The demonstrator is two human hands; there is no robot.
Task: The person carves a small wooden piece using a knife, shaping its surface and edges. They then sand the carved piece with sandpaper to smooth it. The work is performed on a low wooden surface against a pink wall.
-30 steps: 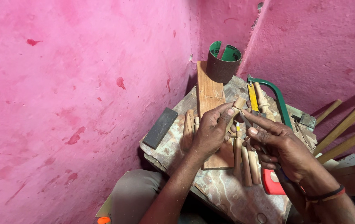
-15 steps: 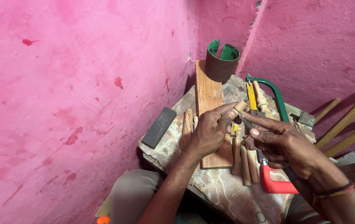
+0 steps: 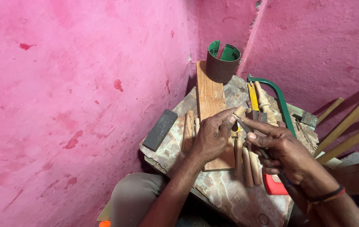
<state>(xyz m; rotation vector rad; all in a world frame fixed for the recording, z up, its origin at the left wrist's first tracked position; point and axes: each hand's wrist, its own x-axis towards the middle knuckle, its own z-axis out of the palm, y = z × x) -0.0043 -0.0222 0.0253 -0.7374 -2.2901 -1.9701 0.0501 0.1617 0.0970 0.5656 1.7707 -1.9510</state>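
You are holding a small turned wooden peg (image 3: 239, 112) in your left hand (image 3: 211, 138), its fingers clenched around the lower end so that only the pale rounded tip is showing above them. The peg's long axis is running from about 7 o'clock up to 1 o'clock, tip pointing away from you. Your right hand (image 3: 286, 153) is coming in from 4 o'clock, its fingers gripping a slim metal tool (image 3: 243, 126) whose point is lying just below the peg's tip, touching or nearly so; I cannot tell which. The left hand is the nearer one to the peg, since it is carrying it. Directly beneath, more turned wooden spindles (image 3: 246, 162) are lying side by side on the worn table (image 3: 230, 197), beside a wooden plank (image 3: 208, 90). At 12 o'clock a roll of sandpaper (image 3: 222, 63) is standing on the plank, a green hacksaw (image 3: 277, 98) is lying at 2 o'clock, and a dark sharpening block (image 3: 159, 129) at 9 o'clock
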